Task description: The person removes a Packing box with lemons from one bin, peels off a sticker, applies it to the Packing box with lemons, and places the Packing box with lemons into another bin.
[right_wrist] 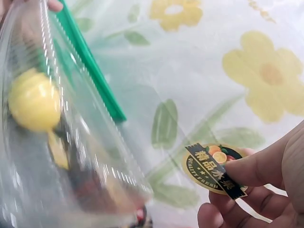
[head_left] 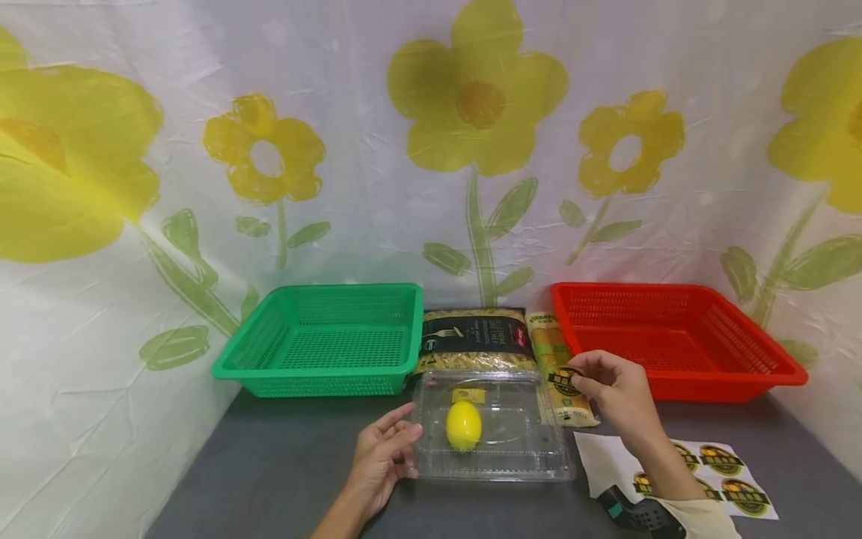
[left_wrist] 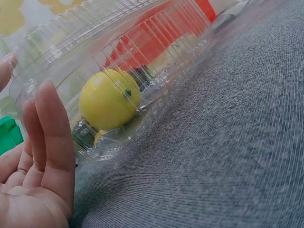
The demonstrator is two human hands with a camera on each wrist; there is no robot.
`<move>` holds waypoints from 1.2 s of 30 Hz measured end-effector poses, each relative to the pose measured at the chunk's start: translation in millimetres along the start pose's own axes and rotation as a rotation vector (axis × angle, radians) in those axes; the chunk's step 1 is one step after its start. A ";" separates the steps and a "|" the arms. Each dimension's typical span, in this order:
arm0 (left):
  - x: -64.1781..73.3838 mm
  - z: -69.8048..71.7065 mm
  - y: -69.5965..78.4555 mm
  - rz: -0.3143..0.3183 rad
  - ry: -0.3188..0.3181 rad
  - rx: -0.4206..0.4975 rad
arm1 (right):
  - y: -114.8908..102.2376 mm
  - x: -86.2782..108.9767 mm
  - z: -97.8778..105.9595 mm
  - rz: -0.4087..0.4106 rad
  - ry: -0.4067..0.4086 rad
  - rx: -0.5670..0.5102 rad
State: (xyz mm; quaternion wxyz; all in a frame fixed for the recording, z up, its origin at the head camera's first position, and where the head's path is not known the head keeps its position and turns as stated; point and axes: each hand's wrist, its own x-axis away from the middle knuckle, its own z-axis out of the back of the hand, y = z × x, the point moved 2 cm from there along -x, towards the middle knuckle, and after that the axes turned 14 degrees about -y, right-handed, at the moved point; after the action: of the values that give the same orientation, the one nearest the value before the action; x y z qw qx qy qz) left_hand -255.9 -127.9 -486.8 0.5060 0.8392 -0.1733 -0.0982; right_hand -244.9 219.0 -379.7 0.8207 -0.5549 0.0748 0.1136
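Observation:
A clear plastic clamshell container (head_left: pixel 512 457) with its lid down stands in front of me, a yellow lemon (head_left: pixel 464 425) inside it. A small yellow piece (head_left: pixel 468 395) shows behind the lemon. At the container's left side is my left hand (head_left: pixel 384 460), its fingers fairly straight along the wall and fingertips right at the plastic (left_wrist: pixel 40 156). My right hand (head_left: pixel 616 393) pinches a round black-and-gold fruit sticker (right_wrist: pixel 213 168) between thumb and fingers, raised to the right of the container. The sticker's printed face shows in the right wrist view.
A white sheet of similar stickers (head_left: pixel 723 468) lies at the right, partly under my right forearm. Behind the container are a bag of pasta (head_left: pixel 474 333) and a long yellow packet (head_left: pixel 572 412). A green basket (head_left: pixel 323 385) stands back left, a red basket (head_left: pixel 700 385) back right.

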 end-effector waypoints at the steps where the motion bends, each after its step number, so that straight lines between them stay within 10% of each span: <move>1: -0.3 -0.3 -0.4 0.001 0.000 0.000 | -1.2 -1.7 -3.3 -0.002 -0.007 -0.006; 22: 0.8 0.1 3.1 -0.007 -0.019 -0.006 | -10.4 -24.2 -61.8 0.025 -0.127 -0.139; 36: -1.7 -0.6 0.5 0.016 0.002 -0.012 | -1.9 -26.8 -92.8 0.061 -0.246 0.078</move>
State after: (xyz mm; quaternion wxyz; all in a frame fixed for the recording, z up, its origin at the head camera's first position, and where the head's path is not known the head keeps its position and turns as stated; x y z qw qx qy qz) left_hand -257.4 -126.9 -486.1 0.5121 0.8347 -0.1790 -0.0945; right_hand -269.9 129.4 -405.9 0.8408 -0.5020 -0.0052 0.2028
